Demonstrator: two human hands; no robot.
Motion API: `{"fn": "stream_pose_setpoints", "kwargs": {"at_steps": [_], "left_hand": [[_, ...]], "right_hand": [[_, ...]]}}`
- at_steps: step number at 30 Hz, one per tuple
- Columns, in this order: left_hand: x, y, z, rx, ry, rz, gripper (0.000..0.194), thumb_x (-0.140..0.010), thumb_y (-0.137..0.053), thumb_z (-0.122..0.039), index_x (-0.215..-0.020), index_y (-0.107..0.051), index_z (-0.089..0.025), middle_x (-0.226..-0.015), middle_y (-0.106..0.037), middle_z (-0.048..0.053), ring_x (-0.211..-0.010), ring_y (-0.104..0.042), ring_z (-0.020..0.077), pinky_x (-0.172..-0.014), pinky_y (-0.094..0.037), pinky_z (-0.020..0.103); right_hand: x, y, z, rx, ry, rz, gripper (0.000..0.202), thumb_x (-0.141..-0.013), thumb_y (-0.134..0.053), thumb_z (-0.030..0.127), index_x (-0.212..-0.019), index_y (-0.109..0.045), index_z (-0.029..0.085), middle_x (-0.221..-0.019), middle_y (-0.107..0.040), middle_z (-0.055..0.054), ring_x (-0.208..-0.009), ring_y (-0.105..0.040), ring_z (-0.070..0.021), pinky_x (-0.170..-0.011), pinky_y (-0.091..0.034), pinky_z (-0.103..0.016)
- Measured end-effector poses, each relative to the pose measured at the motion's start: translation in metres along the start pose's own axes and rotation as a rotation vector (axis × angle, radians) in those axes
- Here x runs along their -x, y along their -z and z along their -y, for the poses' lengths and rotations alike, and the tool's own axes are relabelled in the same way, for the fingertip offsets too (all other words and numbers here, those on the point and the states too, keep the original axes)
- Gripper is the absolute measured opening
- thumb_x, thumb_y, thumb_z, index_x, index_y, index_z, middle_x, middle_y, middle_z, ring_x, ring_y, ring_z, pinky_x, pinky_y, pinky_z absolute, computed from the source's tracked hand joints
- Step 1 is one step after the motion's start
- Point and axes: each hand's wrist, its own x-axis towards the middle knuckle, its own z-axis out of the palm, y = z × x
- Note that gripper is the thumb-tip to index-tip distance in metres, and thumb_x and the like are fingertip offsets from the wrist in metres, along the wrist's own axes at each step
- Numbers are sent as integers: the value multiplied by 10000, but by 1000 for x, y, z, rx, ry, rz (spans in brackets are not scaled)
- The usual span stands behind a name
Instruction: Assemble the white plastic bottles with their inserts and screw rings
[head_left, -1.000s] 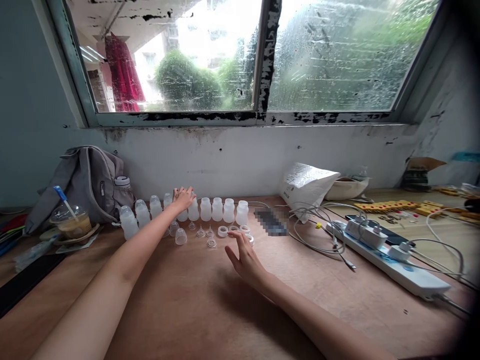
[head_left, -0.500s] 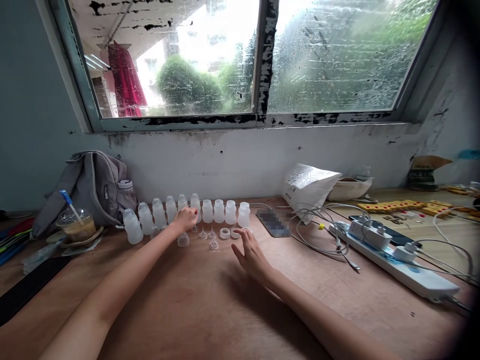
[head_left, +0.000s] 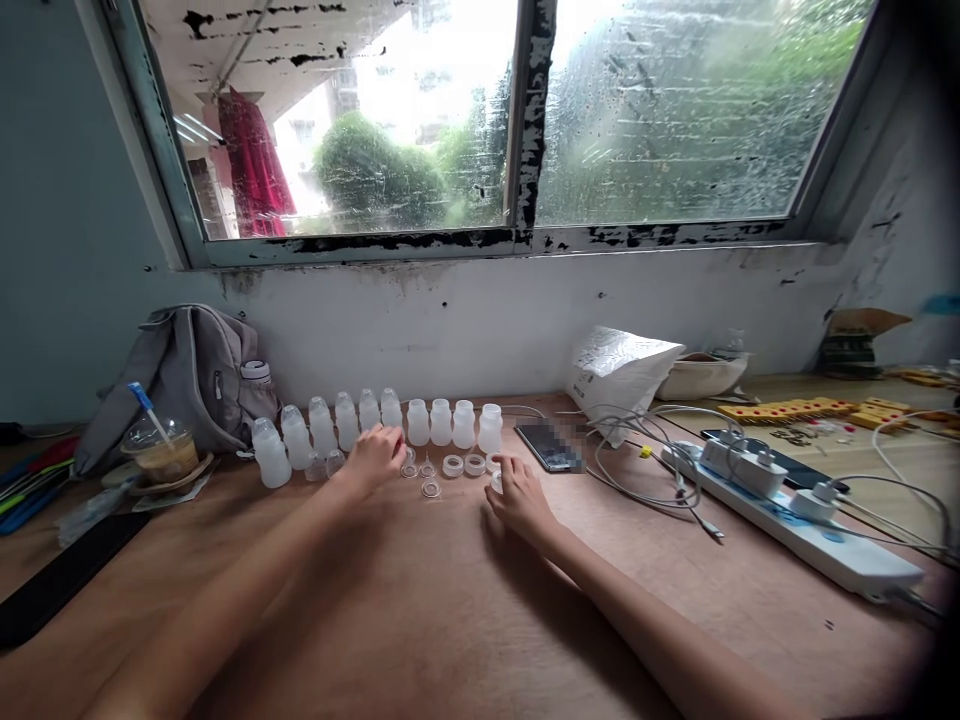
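My left hand [head_left: 379,458] has its fingers bent together beside the clear bottle nipples [head_left: 430,489]. What lies in its fingertips is hidden. My right hand [head_left: 523,500] pinches a small white screw ring [head_left: 496,483] just above the table. White screw rings [head_left: 453,466] lie between the hands. Behind them stands a row of frosted baby bottles. Those on the left, such as the nearest capped bottle [head_left: 271,455], wear clear domed caps; the uncapped bottles [head_left: 441,423] on the right have bare necks. Clear caps [head_left: 316,466] rest by my left forearm.
A phone [head_left: 550,447] and tangled cables [head_left: 637,480] lie right of the bottles. A white power strip [head_left: 817,530] holds chargers. At left are a grey backpack [head_left: 184,375], a drink cup [head_left: 159,450] and a black flat object [head_left: 71,580]. A silvery pouch [head_left: 619,370] leans near the wall.
My left hand has come down from the capped bottles towards the nipples. My right hand has moved slightly right and down, and its fingers have closed on a white screw ring.
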Motion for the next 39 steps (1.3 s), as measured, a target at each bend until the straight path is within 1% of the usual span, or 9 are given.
{"fn": "stream_pose_setpoints", "kwargs": {"at_steps": [2,5,10,15,20,23,25,31,39], "left_hand": [[23,4,-15,54,-50,-30,143,-820,-384,-236,-803,-514,-179,-790,-576,45,-779,-511,176,-694,-387,281],[57,-2,-33,158,-131,-45,118,-805,-401,-217,-766,-502,-170,-760,-554,43,-731,-496,169,-672,-385,278],[89,-21,-43,433,-216,74,119,-824,-396,-234,-818,-497,-172,-762,-557,29,-730,-494,154,-685,-394,266],[91,-24,-38,613,-156,121,146,-827,-424,-289,-874,-520,-189,-812,-574,29,-789,-508,160,-733,-403,276],[90,-25,-30,661,-94,46,204,-852,-379,-292,-960,-522,-195,-846,-575,40,-833,-518,168,-779,-404,295],[89,-28,-26,641,-78,-1,228,-871,-318,-249,-930,-532,-196,-816,-569,37,-803,-521,163,-761,-409,287],[89,-29,-25,635,-74,-30,245,-876,-288,-215,-919,-528,-198,-799,-573,32,-786,-522,159,-746,-412,279],[90,-26,-29,609,-132,-118,203,-863,-340,-220,-879,-539,-180,-808,-580,38,-780,-519,158,-738,-413,283],[91,-25,-42,595,-178,-43,148,-813,-460,-249,-870,-581,-186,-849,-609,34,-830,-516,168,-769,-413,289]], "right_hand": [[-1,0,-1,8,-19,23,366,-753,-466,220,-1107,-434,130,-1059,-477,-124,-964,-438,-240,-753,-336,-306],[-1,-3,-1,13,-67,72,348,-766,-445,238,-1099,-424,138,-1022,-478,-125,-960,-448,-249,-745,-328,-319],[-2,-9,-5,12,-117,112,284,-761,-443,221,-1024,-431,118,-976,-483,-149,-945,-459,-282,-728,-325,-353],[-5,-11,-6,-68,-74,84,203,-738,-470,179,-935,-428,150,-943,-505,-106,-891,-499,-226,-723,-361,-314],[11,-6,20,-509,262,-100,230,-743,-523,246,-923,-391,188,-910,-521,-58,-841,-524,-184,-713,-419,-301],[31,-4,43,-623,417,-100,261,-750,-531,239,-969,-396,195,-928,-526,-56,-855,-521,-178,-735,-428,-305],[43,-5,55,-644,482,-53,277,-740,-538,213,-980,-402,200,-949,-517,-59,-872,-512,-178,-752,-430,-306],[53,-10,62,-599,454,127,295,-693,-525,128,-951,-405,202,-922,-505,-49,-804,-503,-164,-696,-436,-285],[51,-12,58,-561,460,189,271,-679,-539,143,-916,-418,194,-884,-498,-35,-768,-484,-154,-680,-415,-274]]}}
